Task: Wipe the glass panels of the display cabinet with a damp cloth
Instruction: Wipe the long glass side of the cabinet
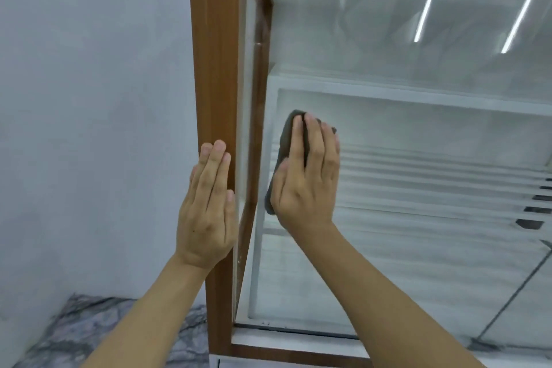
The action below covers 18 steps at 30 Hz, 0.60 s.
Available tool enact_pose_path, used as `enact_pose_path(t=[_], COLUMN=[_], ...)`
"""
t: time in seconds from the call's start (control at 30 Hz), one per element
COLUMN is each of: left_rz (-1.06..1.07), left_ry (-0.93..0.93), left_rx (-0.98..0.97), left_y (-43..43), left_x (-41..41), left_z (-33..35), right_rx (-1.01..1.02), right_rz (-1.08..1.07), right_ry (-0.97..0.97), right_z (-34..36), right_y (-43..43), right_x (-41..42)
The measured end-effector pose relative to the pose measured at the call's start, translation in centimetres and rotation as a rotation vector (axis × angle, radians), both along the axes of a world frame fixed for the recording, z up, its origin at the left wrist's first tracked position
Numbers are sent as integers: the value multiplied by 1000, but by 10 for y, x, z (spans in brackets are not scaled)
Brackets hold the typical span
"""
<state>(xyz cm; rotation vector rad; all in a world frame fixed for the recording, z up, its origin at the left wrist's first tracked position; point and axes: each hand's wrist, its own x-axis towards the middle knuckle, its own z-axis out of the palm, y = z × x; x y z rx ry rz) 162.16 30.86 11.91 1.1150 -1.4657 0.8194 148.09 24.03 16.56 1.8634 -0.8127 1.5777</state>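
The display cabinet has a brown wooden frame [213, 69] and a large front glass panel [418, 203] that mirrors ceiling lights. My right hand [307, 176] lies flat on a dark grey cloth [288, 134] and presses it against the glass near the panel's left edge. The cloth shows above my fingertips and to the left of my palm; the remainder is hidden under the hand. My left hand [207, 206] rests flat with straight fingers against the wooden corner post, holding nothing.
A pale wall [89, 98] fills the left side. Grey-veined marble floor [89, 329] shows at the bottom left. White shelves [418, 98] are visible behind the glass. The frame's bottom rail [283, 352] runs below the panel.
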Motion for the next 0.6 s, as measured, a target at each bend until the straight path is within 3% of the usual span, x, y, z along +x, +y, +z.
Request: enact_pose_path(t=[0.07, 0.17, 0.23, 0.3, 0.47, 0.53, 0.6], left_rz=[-4, 15, 41, 72, 87, 83, 77], left_ry=[18, 24, 18, 21, -15, -22, -27], left_rx=[-28, -47, -55, -66, -86, -80, -69], left_y=[-5, -12, -16, -18, -17, -16, -16], left_x=[-2, 0, 0, 0, 2, 4, 5], left_z=[0, -2, -5, -6, -4, -3, -5], right_rx=[-18, -64, -56, -59, -23, -25, -28], right_rz=[32, -12, -47, -25, 63, 72, 42], right_ry=[75, 399, 496, 443, 63, 105, 273], right_z=[-17, -106, -137, -122, -39, -65, -112], right_y=[4, 6, 6, 4, 7, 8, 9], right_x=[17, 8, -12, -15, 29, 33, 22])
